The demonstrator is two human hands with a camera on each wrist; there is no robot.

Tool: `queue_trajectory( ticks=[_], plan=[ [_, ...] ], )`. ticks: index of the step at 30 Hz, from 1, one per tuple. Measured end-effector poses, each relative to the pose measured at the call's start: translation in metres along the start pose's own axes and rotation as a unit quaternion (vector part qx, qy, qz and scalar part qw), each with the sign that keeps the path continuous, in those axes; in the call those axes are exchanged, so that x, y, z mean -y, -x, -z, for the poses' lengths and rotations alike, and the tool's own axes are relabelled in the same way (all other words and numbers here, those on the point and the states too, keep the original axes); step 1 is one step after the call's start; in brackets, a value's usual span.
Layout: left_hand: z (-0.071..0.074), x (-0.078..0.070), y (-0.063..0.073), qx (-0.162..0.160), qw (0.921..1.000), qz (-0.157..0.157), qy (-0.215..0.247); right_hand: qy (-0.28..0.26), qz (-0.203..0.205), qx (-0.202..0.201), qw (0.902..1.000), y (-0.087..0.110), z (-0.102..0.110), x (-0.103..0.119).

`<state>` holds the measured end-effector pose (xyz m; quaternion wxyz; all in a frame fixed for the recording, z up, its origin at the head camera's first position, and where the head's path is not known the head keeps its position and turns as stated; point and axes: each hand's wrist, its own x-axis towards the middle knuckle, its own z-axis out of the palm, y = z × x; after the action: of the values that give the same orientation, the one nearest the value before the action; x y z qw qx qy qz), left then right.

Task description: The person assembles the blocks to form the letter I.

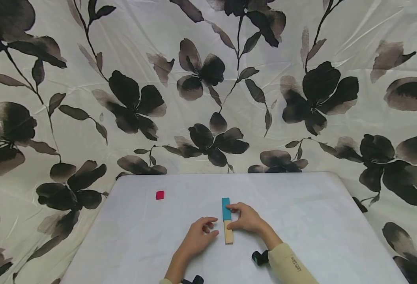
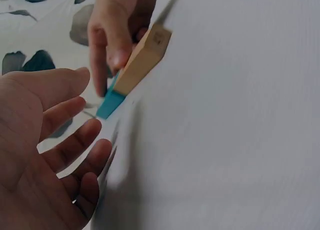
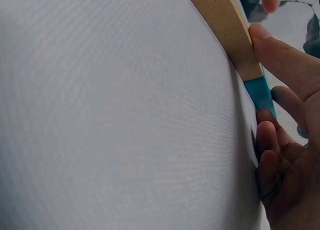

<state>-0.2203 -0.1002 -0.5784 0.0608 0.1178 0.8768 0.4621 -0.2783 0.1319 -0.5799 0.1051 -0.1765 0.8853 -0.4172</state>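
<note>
A teal block and a pale wooden block lie end to end in one line on the white table. My right hand is at their right side. Its thumb touches the wooden block, and a fingertip overlaps the teal one in the head view. To the left of the blocks, my left hand holds nothing, its fingers loosely bent and spread from the thumb. Both the left hand and the end of the wooden block show in the left wrist view.
A small red block lies toward the back left of the white table. Behind the table's far edge hangs a pale cloth printed with dark flowers. Dark wrist devices sit on my wrists.
</note>
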Motion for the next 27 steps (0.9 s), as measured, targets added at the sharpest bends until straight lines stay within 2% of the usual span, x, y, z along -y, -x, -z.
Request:
queue_trajectory(
  ticks=[5,9,14,18,23,27],
  plan=[
    [0.029,0.010,0.001,-0.033,0.9994,-0.004,-0.011,-0.008,-0.008,0.001,0.9999,-0.001,0.000,0.000],
    [0.054,0.017,-0.002,-0.064,0.9963,-0.001,-0.058,-0.011,-0.012,-0.002,0.9999,0.000,0.001,0.000],
    [0.083,0.025,-0.009,-0.084,0.9885,0.034,-0.121,-0.021,-0.015,-0.003,0.9997,0.002,0.002,0.001],
    [0.103,0.033,-0.017,-0.088,0.9801,0.053,-0.170,-0.023,-0.018,-0.002,0.9996,0.003,0.002,0.001],
    [0.124,0.049,-0.024,-0.086,0.9635,0.058,-0.247,-0.024,-0.009,0.001,0.9997,0.003,0.001,0.000],
    [0.138,0.063,-0.027,-0.086,0.9572,0.063,-0.269,-0.021,-0.006,0.006,0.9997,0.002,0.001,-0.001]
  ],
)
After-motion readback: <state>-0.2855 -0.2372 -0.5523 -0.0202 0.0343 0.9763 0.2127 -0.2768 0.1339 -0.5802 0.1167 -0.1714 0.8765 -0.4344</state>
